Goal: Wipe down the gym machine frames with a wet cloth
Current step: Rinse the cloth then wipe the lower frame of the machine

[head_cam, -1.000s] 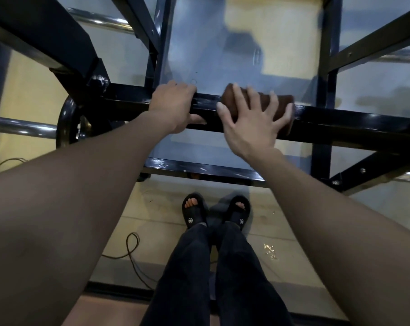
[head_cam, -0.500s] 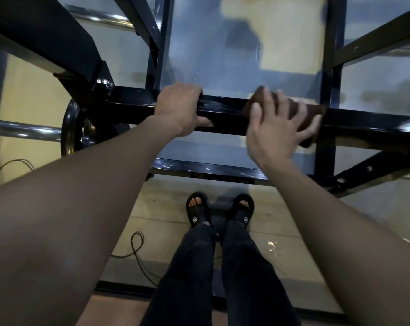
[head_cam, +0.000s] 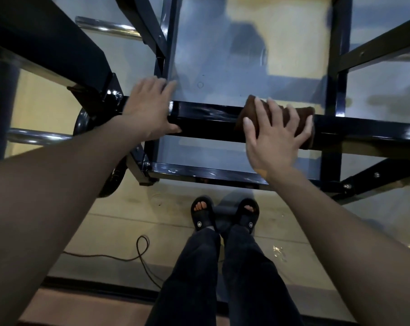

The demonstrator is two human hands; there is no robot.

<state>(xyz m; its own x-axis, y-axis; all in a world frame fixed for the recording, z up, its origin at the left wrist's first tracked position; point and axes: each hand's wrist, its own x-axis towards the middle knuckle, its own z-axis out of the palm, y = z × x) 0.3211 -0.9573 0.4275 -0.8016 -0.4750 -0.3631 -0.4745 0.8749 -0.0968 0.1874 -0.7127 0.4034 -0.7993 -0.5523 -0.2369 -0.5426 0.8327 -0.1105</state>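
Note:
A black horizontal frame bar (head_cam: 208, 121) of the gym machine crosses the view at chest height. A brown cloth (head_cam: 248, 109) is draped over the bar right of centre. My right hand (head_cam: 277, 135) presses flat on the cloth, fingers straight and spread. My left hand (head_cam: 149, 109) rests on the same bar further left, near a bolted joint (head_cam: 112, 95). Its fingers reach out over the far edge and its thumb lies on the bar's front face. The left hand is blurred by motion.
Black uprights (head_cam: 335, 67) and diagonal braces (head_cam: 373, 175) surround the bar, with a lower crossbar (head_cam: 206, 172) beneath. Chrome tubes (head_cam: 39, 136) stick out at left beside a black weight plate (head_cam: 81, 123). A cable (head_cam: 140, 250) loops on the floor near my sandalled feet (head_cam: 225, 215).
My right hand slid the cloth rightwards along the bar. My left hand shifted left toward the joint, and its fingers went from curled over the bar to stretched out.

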